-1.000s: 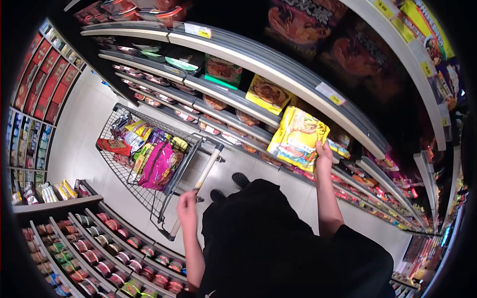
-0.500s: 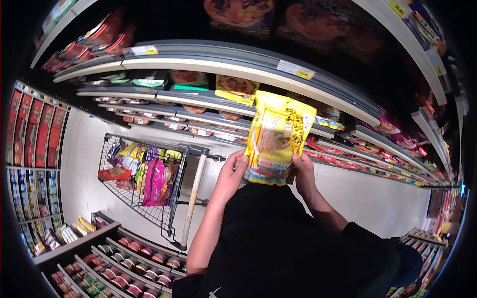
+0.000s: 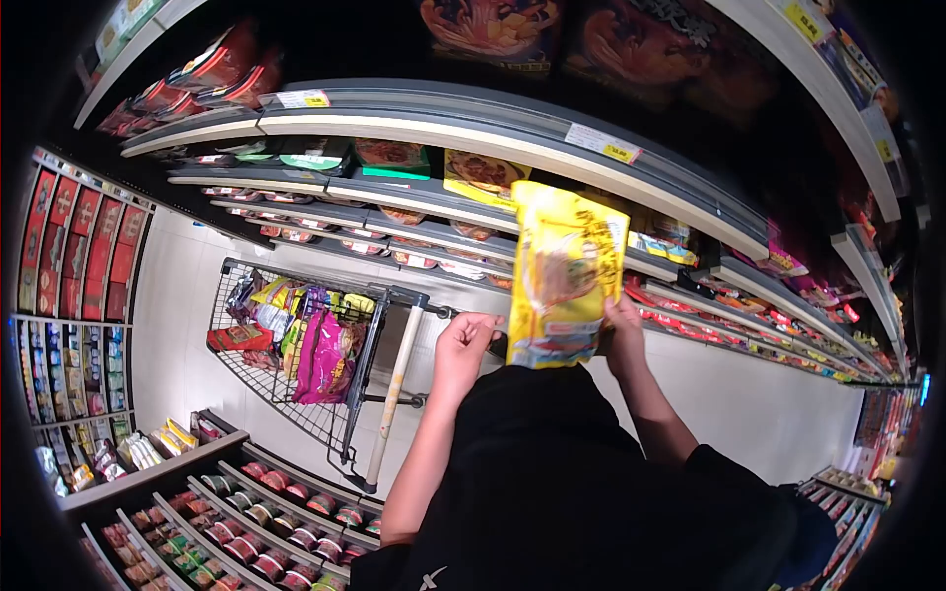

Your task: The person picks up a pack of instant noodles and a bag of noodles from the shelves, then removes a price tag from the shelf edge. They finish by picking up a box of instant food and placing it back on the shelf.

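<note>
My right hand grips the right edge of a yellow food bag, thumb on its front. The bag stands upright before my chest, showing a picture of a noodle dish and dark lettering, slightly blurred. Just left of the bag, my left hand is apart from it, its fingers curled in with nothing visible in them. To the left stands a wire shopping cart with a pale handle, loaded with several packets, among them a large magenta bag and a red packet.
Ahead runs a long shelf with price tags and packaged food. Red boxes fill a shelf at the far left. Rows of tubs line the shelf at lower left. Pale floor stretches to the right.
My left hand has let go of the yellow bag and moved slightly left of it. The bag stays in my right hand, tilted a little differently. The whole view has shifted slightly.
</note>
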### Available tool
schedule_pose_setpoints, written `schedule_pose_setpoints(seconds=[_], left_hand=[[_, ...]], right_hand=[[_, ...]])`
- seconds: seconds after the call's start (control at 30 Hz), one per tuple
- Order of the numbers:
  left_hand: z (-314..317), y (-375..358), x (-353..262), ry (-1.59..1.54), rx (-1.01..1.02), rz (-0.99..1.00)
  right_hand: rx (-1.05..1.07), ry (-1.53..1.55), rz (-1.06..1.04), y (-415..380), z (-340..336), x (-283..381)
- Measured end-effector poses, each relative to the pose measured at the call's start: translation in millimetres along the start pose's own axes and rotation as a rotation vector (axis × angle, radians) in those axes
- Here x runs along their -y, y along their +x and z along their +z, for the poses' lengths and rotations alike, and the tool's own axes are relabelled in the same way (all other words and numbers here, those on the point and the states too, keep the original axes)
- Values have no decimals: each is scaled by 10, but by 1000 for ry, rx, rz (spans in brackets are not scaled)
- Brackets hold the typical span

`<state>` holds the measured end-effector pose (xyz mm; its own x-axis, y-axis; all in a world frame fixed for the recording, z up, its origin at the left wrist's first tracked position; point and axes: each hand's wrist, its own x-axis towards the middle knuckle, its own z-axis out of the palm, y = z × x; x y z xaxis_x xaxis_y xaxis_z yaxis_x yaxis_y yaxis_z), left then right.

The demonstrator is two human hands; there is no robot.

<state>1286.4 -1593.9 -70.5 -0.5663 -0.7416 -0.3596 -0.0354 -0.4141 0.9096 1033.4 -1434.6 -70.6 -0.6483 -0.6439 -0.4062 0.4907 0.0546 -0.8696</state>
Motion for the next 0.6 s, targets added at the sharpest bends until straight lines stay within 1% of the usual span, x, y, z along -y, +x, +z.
schedule_pose_setpoints(seconds=[0.03,0.1,0.13,0.17,0.23,0.27,0.3,0.33,0.37,0.4,0.43,0.47,0.5,0.53,0.57,0.6], left_hand=[[-32,-19,-6,-24,0,-13],[-216,-76,141,4,-4,10],[-306,-114,176,12,-75,-44],[-394,-151,222,20,-143,-98],[-593,-223,373,71,-231,-76],[-668,-271,422,97,-295,-13],[-787,-286,584,93,-362,89],[-898,-356,574,159,-412,93],[-1015,-431,561,224,-471,97],[-1145,-490,623,325,-547,135],[-1247,-572,637,486,-659,150],[-1362,-672,651,582,-730,105],[-1474,-753,685,670,-801,57],[-1603,-852,809,662,-852,68],[-1750,-957,980,731,-888,-23],[-1857,-1067,1137,790,-921,-120]], right_hand=[[-34,-3,-55,195,-254,-62],[-106,83,-164,426,-191,239],[-38,161,-170,600,-260,351],[-68,135,-216,794,-299,438],[-17,86,-280,1436,-694,354],[-95,-50,-243,1858,-1063,237],[-162,-183,-203,2204,-1196,137],[-448,-102,-390,2381,-922,73],[-447,-106,-367,2525,-822,111],[-416,-412,-437,2775,-1005,-120],[-449,-1095,-414,2786,-963,-61],[-264,-1612,-274,2739,-868,104],[-148,-2134,-194,2740,-784,106],[-174,-2131,-303,2738,-800,50],[-214,-2075,-565,3135,-1301,-325],[-81,-2058,-310,2970,-1117,-107]])
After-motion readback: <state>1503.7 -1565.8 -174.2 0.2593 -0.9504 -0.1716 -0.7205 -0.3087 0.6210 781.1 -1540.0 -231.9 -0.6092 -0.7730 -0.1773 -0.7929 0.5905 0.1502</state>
